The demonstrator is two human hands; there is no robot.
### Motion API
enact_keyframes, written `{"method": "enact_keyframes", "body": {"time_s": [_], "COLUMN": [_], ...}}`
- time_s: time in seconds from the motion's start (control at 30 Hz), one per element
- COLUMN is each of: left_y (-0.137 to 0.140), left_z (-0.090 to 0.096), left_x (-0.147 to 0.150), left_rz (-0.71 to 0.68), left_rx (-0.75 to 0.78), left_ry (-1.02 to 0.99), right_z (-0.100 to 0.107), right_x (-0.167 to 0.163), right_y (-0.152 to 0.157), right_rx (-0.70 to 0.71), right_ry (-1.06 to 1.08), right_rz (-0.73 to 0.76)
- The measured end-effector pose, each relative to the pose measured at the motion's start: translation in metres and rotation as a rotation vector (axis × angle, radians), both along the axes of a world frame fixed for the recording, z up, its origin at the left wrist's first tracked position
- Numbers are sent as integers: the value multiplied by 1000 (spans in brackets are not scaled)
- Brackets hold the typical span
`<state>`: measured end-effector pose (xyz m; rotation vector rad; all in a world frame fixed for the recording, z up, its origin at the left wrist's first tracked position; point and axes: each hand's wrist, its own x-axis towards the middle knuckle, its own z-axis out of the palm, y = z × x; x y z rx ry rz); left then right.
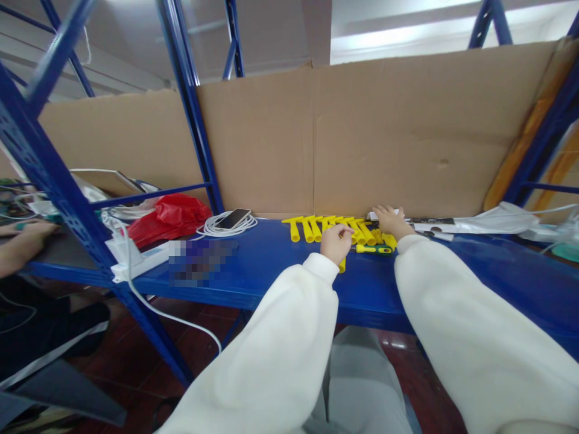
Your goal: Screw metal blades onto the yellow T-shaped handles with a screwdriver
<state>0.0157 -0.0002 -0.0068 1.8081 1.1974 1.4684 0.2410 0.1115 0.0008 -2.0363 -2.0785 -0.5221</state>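
Observation:
My left hand (337, 243) is closed in a pinch above the blue shelf; a small dark thing may be between its fingertips, too small to name. Just under it a yellow tubular piece (342, 265) shows in part. Behind it lies a row of several yellow T-shaped plastic pieces (309, 230), some hidden by the hand. A yellow and green screwdriver (373, 248) rests to its right. Farther back, my right hand (391, 220) reaches down with fingers stretched over a small white item (371, 216), mostly covered. Whether it grips that item is not clear.
A phone (233, 219) lies on a coiled white cable (212, 226) at left, beside a red plastic bag (169, 218) and a white power strip (149, 259). Cardboard (384, 132) walls the back. Blue posts (190, 102) frame the shelf. Another person's hand (34, 235) is far left.

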Motion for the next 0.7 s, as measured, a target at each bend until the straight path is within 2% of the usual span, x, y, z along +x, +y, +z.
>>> {"method": "enact_keyframes", "body": {"time_s": [0.23, 0.37, 0.57, 0.7], "left_y": [-2, -2, -1, -1], "left_z": [1, 0, 0, 0], "left_x": [0, 0, 0, 0], "left_rz": [-12, -19, -21, -28], "left_rx": [-29, -13, -24, -12], "left_ry": [11, -13, 12, 17], "right_z": [0, 0, -1, -1], "right_x": [-2, -2, -2, -1], "right_y": [-2, -7, -6, -5], "right_rx": [17, 33, 0, -7], "right_ry": [-29, -55, 37, 111], "right_rz": [-42, -12, -103, -100]}}
